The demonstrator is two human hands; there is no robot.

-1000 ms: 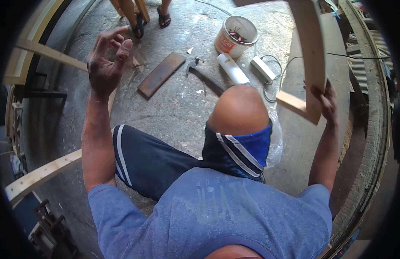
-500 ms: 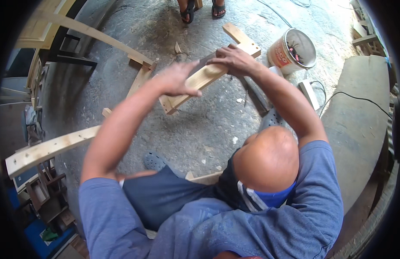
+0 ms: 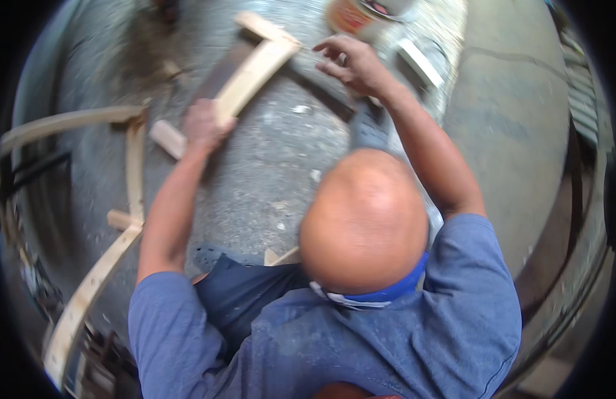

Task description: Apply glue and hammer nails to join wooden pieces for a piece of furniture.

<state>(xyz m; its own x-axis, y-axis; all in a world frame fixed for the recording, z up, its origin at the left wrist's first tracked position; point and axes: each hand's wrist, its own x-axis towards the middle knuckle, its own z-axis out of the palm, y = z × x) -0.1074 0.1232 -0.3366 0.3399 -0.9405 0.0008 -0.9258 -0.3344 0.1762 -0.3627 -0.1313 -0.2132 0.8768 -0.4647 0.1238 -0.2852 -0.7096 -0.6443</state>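
My left hand (image 3: 208, 128) is closed around the near end of a pale wooden frame piece (image 3: 258, 72), a beam with a short block set across each end. The frame piece rests low over the concrete floor, and a dark flat strip (image 3: 227, 68) lies along its left side. My right hand (image 3: 353, 66) hovers just right of the frame's far corner. Its fingers are curved and apart, with nothing in them. Beneath it, a dark long bar (image 3: 321, 92) lies on the floor, running toward my grey clog (image 3: 369, 130).
A white bucket (image 3: 351, 16) stands beyond my right hand. Beside it lies a white power strip (image 3: 420, 63). A wide grey board (image 3: 514, 120) runs along the right. Jointed wooden lengths (image 3: 95, 286) stand at the left. My bent knee (image 3: 368, 206) rises in the middle.
My right hand has come off the frame piece. My left hand has closed on its near end. The whole view has swung to the right, bringing the bucket nearer the top middle.
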